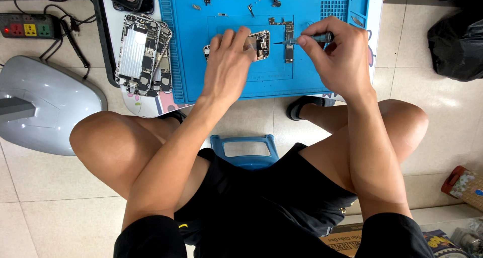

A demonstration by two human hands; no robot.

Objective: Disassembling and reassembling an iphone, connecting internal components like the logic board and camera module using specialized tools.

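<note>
My left hand (229,62) lies flat over an opened phone body (259,43) on the blue work mat (302,82) and holds it down; most of the phone is hidden under my fingers. My right hand (334,52) grips a thin grey screwdriver (317,37), its tip pointing left towards the phone. A long narrow circuit board (289,44) lies on the mat just under the screwdriver, between my two hands.
A stack of stripped phone frames (143,54) lies left of the mat on a low white table (146,104). Small screws and parts (250,9) dot the mat's far side. A power strip (27,25), a grey casing (45,102), a black bag (455,41) and a blue stool (244,150) surround me.
</note>
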